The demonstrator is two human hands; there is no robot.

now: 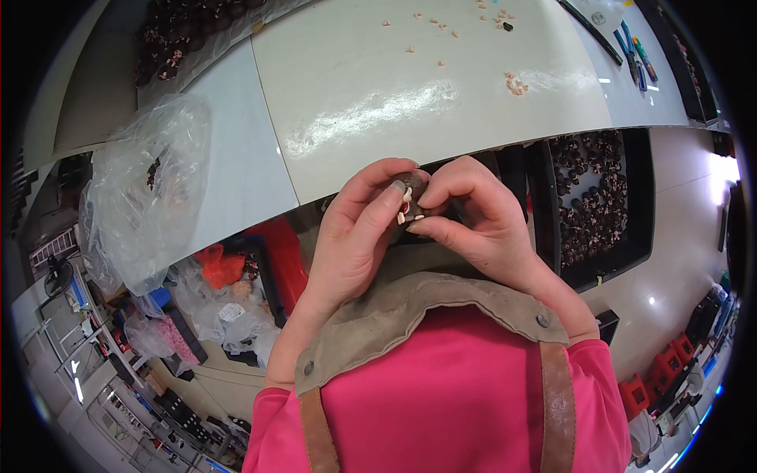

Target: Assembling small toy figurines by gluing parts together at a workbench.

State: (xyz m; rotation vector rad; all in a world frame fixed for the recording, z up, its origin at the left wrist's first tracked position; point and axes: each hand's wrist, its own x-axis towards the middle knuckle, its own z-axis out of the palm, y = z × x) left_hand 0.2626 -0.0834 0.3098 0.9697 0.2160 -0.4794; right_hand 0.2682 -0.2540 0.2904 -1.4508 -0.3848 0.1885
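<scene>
Between my hands, just off the near edge of the table, is a small rounded dark brown figure [409,186] with pale bits and a spot of red on its side. My left hand [356,217] grips it from the left, thumb laid across its front. My right hand [479,206] is closed at its right side, thumb and forefinger pinching its lower edge beside a pale bit. Whether a separate small piece sits in that pinch is too small to make out. Fingers hide the back of the figure.
Small pale pink pieces [516,83] lie scattered on the white table [355,79]. Pliers [628,52] rest at the far right. A clear plastic bag [150,189] drapes over the left edge. Dark trays of similar brown pieces stand far left and at right, including a black tray [651,197].
</scene>
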